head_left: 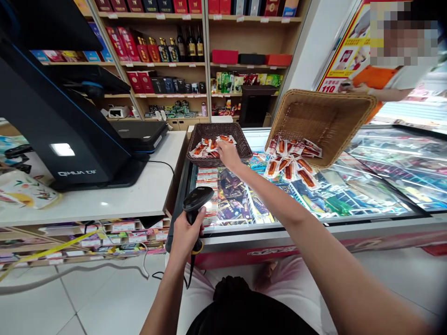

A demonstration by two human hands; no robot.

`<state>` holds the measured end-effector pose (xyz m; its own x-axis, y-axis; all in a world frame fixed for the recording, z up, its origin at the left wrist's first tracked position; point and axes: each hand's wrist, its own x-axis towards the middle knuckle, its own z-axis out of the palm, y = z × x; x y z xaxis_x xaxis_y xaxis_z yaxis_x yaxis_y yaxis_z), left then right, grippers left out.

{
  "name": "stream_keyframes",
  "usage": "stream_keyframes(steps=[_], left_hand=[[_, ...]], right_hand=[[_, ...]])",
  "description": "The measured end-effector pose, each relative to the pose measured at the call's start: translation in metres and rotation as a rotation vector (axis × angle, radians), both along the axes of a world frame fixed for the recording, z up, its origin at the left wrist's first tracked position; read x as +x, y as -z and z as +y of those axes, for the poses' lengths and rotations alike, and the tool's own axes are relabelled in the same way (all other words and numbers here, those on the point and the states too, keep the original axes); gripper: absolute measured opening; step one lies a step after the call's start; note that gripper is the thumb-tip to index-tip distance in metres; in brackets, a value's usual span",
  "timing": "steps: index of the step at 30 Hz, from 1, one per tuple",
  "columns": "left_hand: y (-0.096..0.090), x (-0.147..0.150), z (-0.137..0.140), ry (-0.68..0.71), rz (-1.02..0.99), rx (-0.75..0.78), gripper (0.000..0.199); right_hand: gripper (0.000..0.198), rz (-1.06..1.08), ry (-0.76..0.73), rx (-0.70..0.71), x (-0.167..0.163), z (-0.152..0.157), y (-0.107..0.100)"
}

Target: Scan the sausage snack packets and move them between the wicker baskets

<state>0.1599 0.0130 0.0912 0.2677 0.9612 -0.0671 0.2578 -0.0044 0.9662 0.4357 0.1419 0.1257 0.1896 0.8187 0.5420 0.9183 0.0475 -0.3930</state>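
Note:
My left hand (184, 235) is wrapped round the handle of a black barcode scanner (197, 199), held above the near edge of the freezer, with its cable hanging down. Stretched forward, my right hand (228, 154) is inside the dark brown wicker basket (240, 156), fingers closed on a packaged sausage (213, 145) among several others; the fingertips are partly hidden. To the right, a tan wicker basket (324, 111) lies tipped toward me. Several more sausage packets (289, 171) sit at its lower rim and spill onto the freezer glass.
A glass-topped freezer (240, 204) with packaged goods inside stretches to the right. On the white counter (139, 186) at the left stands a black checkout terminal (80, 121). Shelves (171, 65) of boxes and bottles line the back. Another person (380, 79) stands at the far right.

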Motion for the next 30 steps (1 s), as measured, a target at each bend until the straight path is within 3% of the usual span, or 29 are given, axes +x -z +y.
stream_keyframes(steps=[3, 8, 13, 21, 30], left_hand=[[0.001, 0.005, -0.007, 0.055, 0.013, 0.007, 0.053], [0.007, 0.027, -0.026, 0.202, 0.014, -0.021, 0.051], [0.007, 0.057, -0.05, 0.359, 0.061, 0.028, 0.047], [0.011, 0.078, -0.076, 0.462, 0.187, 0.042, 0.045], [0.008, 0.088, -0.086, 0.497, 0.153, 0.035, 0.044]], right_hand=[[0.027, 0.015, -0.099, 0.185, 0.021, -0.074, 0.018], [0.019, 0.085, -0.114, 0.334, 0.055, -0.195, 0.059], [0.019, 0.178, -0.145, 0.388, 0.071, -0.272, 0.084], [0.019, 0.349, -0.083, 0.366, 0.072, -0.334, 0.107], [0.021, 0.413, -0.051, 0.391, 0.065, -0.343, 0.11]])
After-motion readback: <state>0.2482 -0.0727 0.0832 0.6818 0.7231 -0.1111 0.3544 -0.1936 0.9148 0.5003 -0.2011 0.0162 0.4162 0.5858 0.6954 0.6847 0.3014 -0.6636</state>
